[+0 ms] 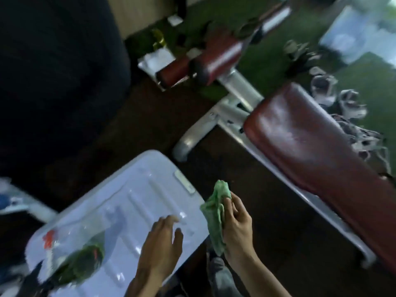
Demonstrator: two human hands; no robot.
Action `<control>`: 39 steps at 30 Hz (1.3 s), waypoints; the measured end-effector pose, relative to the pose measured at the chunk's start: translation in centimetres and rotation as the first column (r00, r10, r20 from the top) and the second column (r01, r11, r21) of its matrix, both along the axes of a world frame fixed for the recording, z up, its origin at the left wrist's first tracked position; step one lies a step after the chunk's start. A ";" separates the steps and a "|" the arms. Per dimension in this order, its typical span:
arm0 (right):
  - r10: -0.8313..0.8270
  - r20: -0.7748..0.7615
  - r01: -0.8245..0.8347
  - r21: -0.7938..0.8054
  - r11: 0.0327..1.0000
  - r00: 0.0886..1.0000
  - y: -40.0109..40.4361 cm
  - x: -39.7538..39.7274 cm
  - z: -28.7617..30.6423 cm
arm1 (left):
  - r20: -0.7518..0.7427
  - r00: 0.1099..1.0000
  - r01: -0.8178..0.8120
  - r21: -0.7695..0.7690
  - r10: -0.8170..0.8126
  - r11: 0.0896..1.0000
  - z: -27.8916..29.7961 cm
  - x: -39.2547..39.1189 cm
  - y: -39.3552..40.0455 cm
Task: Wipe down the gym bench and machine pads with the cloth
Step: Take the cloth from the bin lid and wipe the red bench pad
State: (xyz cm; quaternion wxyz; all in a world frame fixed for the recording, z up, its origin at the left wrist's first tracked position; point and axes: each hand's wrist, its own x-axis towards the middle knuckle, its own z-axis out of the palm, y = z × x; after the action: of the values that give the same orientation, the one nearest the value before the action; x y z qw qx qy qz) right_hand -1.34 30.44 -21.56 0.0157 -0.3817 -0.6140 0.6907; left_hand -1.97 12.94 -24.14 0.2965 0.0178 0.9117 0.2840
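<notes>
Green cloth is hanging bunched in the right hand, grip clamped on it, low between the white bin lid and the dark-red bench pad, touching neither. Left hand is hovering over the lid, fingers spread apart, holding nothing. Blurry frame; judging the cloth is heading for the pad, so best is spreading it flat under the palm and stroking lengthwise, then the roller pads further back.
</notes>
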 end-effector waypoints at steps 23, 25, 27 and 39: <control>0.244 0.390 -0.458 0.704 0.543 0.888 40.8 -19.5 -13.5 | -0.422 0.707 0.532 -0.211 -0.567 0.820 -9.7 -37.3 46.6; 0.254 0.440 -0.508 0.740 0.441 0.861 41.1 -20.7 -16.1 | -0.439 0.639 0.599 -0.231 -0.632 0.767 -12.4 -38.4 46.8; 0.144 0.451 -0.468 0.787 0.402 0.881 41.9 -23.1 -17.8 | -0.476 0.615 0.619 -0.202 -0.629 0.759 -14.3 -38.6 46.6; -0.090 0.552 -0.477 0.781 0.403 0.829 45.2 -19.4 -18.2 | -0.552 0.577 0.625 -0.177 -0.602 0.761 -15.9 -39.1 46.6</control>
State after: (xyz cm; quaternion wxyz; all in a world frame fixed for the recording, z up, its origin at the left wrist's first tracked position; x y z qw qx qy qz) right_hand -20.76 75.61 -39.75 -0.0317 -0.4037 -0.9062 0.1218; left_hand -41.05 59.54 -40.00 0.0839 0.4225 0.8880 0.1611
